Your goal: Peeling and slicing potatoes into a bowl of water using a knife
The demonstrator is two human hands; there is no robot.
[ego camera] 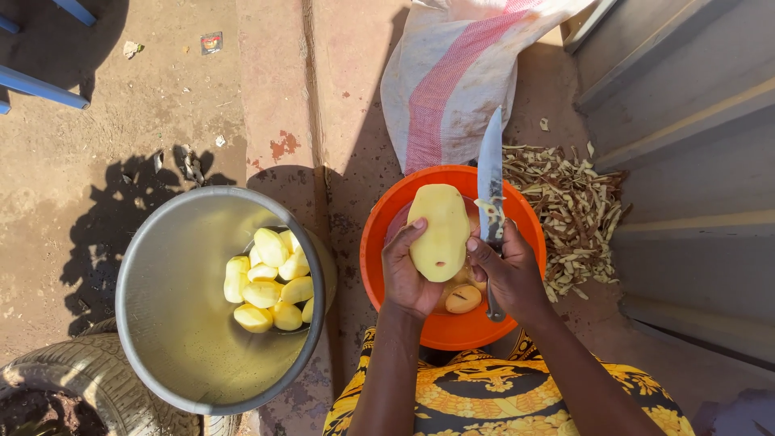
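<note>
Over one orange bowl (pixel 379 242), left hand (pixel 408 274) clamped on one peeled potato (pixel 440 232), right hand (pixel 508 274) gripping one knife (pixel 490 182).

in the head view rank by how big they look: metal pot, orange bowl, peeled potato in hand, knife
1. metal pot
2. orange bowl
3. knife and peeled potato: close, unsure; both are held nearer the camera.
</note>
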